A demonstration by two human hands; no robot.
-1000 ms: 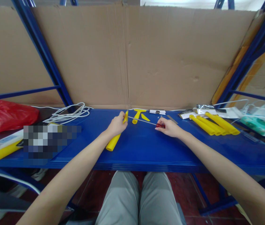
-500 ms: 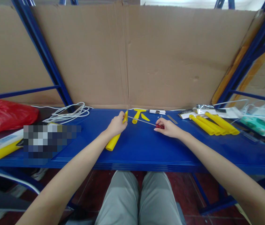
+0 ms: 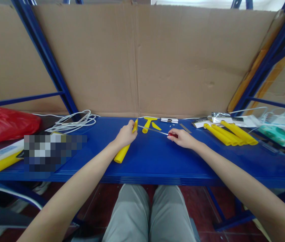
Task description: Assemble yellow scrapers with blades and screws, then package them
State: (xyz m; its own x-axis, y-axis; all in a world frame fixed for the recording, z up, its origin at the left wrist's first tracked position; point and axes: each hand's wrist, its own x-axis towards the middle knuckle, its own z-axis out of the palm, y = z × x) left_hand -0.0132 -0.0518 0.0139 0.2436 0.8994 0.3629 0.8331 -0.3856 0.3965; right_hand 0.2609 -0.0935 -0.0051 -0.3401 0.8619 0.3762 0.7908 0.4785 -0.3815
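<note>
My left hand [image 3: 127,135] is closed around a yellow scraper-like tool with a tube handle [image 3: 122,154], held over the blue table. In my right hand [image 3: 180,137] is the red handle of a screwdriver [image 3: 158,131]. Its long metal shaft points left, and the tip meets the head of the yellow tool beside my left fingers. Just beyond the shaft lie a yellow T-shaped piece [image 3: 147,125] and a small yellow wedge-shaped piece [image 3: 156,126]. Near my right hand are tiny screw-like bits and a thin flat metal strip [image 3: 185,128].
Several yellow tube handles [image 3: 229,134] lie to the right beside packaged items [image 3: 220,117]. A small white pack [image 3: 169,120] sits at the back. On the left are a coiled white cable [image 3: 79,121] and a red plastic bag [image 3: 8,124]. Cardboard [image 3: 182,60] stands behind the table.
The fingers of my right hand have shifted slightly on the screwdriver's handle. My left hand and the yellow tool stay almost where they were.
</note>
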